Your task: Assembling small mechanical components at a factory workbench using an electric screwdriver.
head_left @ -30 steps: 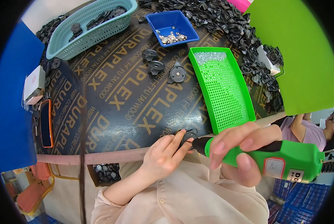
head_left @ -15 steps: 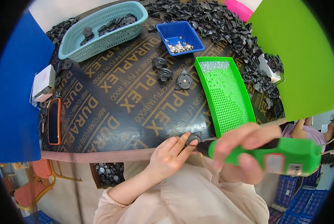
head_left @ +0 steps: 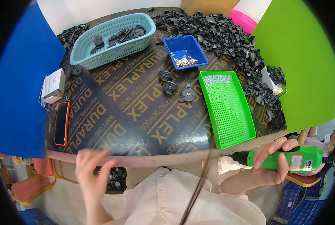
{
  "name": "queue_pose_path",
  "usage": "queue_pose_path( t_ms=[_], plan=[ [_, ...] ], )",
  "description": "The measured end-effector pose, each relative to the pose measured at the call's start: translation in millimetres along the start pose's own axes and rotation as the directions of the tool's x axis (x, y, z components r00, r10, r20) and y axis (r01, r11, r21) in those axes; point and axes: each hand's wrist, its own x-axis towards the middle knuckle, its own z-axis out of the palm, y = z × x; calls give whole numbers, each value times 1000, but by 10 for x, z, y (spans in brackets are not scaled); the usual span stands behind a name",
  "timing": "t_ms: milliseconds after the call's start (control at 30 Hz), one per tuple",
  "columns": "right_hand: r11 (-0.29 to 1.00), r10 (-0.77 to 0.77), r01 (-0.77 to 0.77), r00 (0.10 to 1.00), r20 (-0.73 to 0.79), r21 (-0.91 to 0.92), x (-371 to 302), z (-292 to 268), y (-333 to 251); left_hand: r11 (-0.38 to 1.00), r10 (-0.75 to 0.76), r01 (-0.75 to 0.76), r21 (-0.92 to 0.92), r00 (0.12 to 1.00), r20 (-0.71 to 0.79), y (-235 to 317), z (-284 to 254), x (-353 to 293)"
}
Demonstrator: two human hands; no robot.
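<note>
Clock from mid-table. Right hand (head_left: 268, 177) at 4 was gripping a green electric screwdriver (head_left: 312, 156): smooth plastic body, black nose, bit pointing to 9, clear of any part, just off the table edge. Left hand (head_left: 91, 171) at 7-8, motion-blurred, looked open, fingers loosely bent, thumb spread, over the near edge.

Containers:
- Green tray (head_left: 237, 142) at 3: rectangular, plastic, floor with a grid of holes; small silvery screws (head_left: 217, 80) piled at its far end.
- Blue bin (head_left: 184, 43) at 1: plastic, sloped walls; shiny round metal bits (head_left: 186, 61) in the near part.
- Pale teal basket (head_left: 117, 53) at 11: oblong, perforated walls; black round parts (head_left: 128, 35) inside.
- More black parts (head_left: 115, 180) below table level at 7.

Three black moulded parts (head_left: 188, 93) lay at 1-2; heap of angular black ones (head_left: 212, 33) from 1 to 3. Orange-edged phone (head_left: 62, 124) at 9, white box (head_left: 54, 84) with a red mark beyond it.

Writing: tabletop (head_left: 139, 135) dark, glossy, diagonal rows of tan lettering. Screwdriver carried a red-bordered label plus a white one with black print.
</note>
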Motion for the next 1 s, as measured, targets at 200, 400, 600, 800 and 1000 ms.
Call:
queue_pose_path(
  t_ms=[200,400,600,800,1000],
  plan=[
    [998,31,-36,995,-93,-43,-84,49,-58,890,437,-448,83,891,120,625,1281,1370],
    [996,20,-30,993,-120,-81,-122,-43,-166,882,350,-430,193,871,344,740,1860,1723],
    [973,-161,131,974,-157,-188,272,-210,11,937,337,-230,-262,789,513,930,1329,1219],
    [924,-148,70,972,-181,-377,708,-331,607,859,351,56,-508,659,665,840,1187,570],
    [938,-105,29,974,-202,-346,776,-328,804,835,261,64,-546,827,498,825,1320,379]
  ],
)
